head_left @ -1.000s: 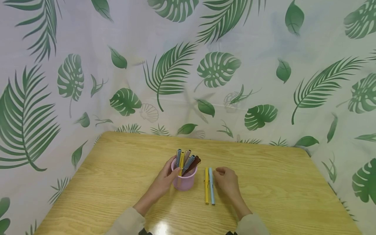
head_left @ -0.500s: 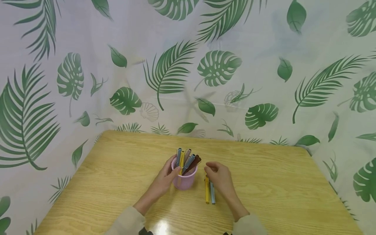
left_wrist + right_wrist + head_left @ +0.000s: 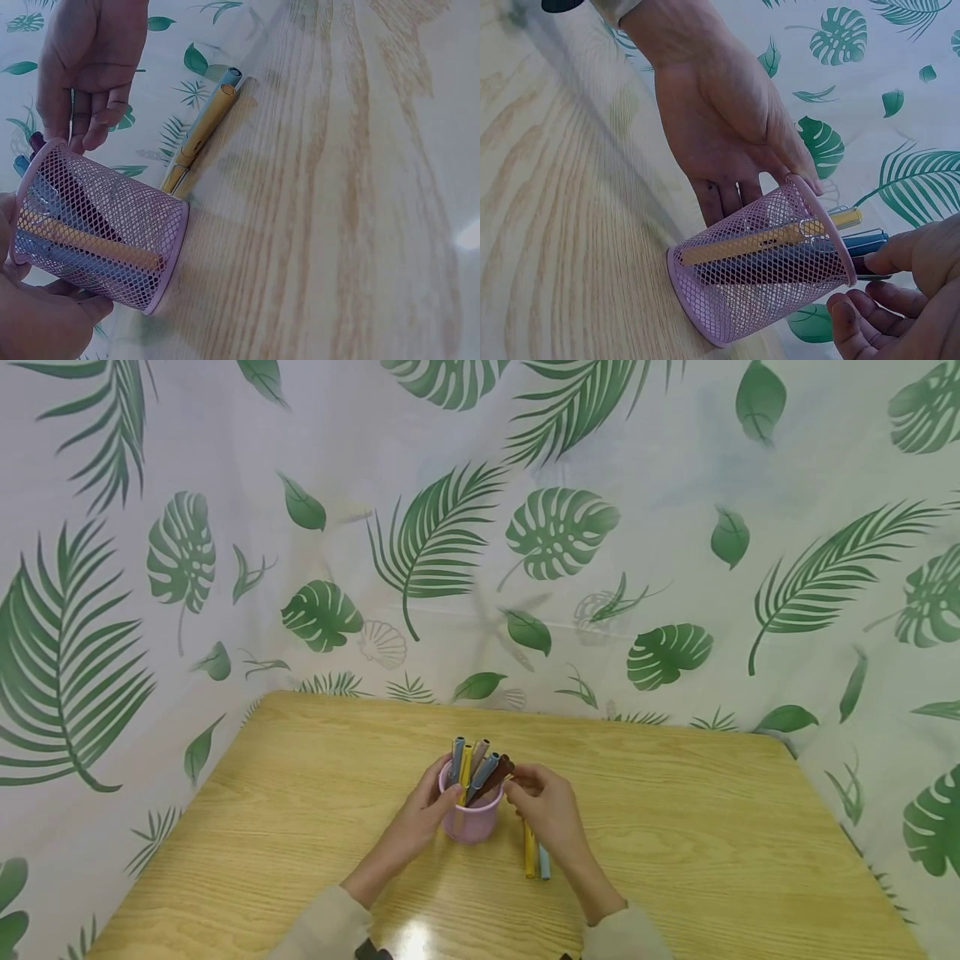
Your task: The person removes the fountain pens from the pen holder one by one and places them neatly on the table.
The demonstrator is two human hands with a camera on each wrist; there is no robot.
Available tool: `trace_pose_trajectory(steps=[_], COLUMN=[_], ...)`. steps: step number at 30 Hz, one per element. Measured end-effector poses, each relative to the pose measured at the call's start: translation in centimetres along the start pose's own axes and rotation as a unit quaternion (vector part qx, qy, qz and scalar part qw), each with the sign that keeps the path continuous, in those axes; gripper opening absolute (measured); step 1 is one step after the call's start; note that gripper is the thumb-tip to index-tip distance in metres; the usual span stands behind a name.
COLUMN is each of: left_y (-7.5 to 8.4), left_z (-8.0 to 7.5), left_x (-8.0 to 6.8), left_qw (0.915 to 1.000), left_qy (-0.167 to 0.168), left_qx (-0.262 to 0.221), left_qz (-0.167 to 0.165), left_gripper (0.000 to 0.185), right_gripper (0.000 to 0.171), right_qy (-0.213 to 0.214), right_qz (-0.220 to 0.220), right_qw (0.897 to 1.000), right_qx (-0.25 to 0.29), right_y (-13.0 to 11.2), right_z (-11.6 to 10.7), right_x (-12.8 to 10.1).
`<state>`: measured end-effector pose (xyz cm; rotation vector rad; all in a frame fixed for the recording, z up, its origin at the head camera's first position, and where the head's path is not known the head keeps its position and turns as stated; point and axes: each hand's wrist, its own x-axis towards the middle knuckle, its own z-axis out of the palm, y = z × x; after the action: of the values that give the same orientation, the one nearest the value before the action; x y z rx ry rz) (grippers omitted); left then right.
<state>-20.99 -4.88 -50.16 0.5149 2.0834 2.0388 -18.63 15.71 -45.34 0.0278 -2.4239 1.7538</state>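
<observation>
Two pens, a yellow pen [image 3: 529, 858] and a light blue pen [image 3: 544, 862], lie on the worktop [image 3: 675, 843] beneath the right hand [image 3: 546, 810], whose fingertips seem to pinch the dark brown pen [image 3: 498, 776] in the pink mesh cup [image 3: 470, 822]; the left hand [image 3: 420, 817] clasps that cup's far side.

left hand [image 3: 727, 142] grips pink mesh cup [image 3: 769, 266] | right hand [image 3: 907, 300] touches pens [image 3: 859, 244]
</observation>
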Motion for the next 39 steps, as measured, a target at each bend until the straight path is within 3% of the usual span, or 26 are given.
trace_pose_trajectory(steps=[16,23,39], left_y=[-0.2,-0.2,0.0], left_z=[-0.1,-0.1,0.0], left_x=[0.1,0.0,0.1], left_qw=[1.0000,1.0000,1.0000], left_qy=[-0.003,-0.004,0.007], left_qx=[-0.001,0.006,0.005], left_qz=[0.001,0.004,-0.001], left_gripper=[0.061,0.062,0.061], right_gripper=[0.024,0.021,0.022], right_qy=[0.016,0.018,0.027], right_qz=[0.001,-0.019,-0.017], right_qw=[1.000,1.000,0.999], right_qx=[-0.009,-0.016,0.005], right_y=[0.3,0.9,1.1], right_z=[1.2,1.7,1.0], right_x=[1.0,1.4,1.9])
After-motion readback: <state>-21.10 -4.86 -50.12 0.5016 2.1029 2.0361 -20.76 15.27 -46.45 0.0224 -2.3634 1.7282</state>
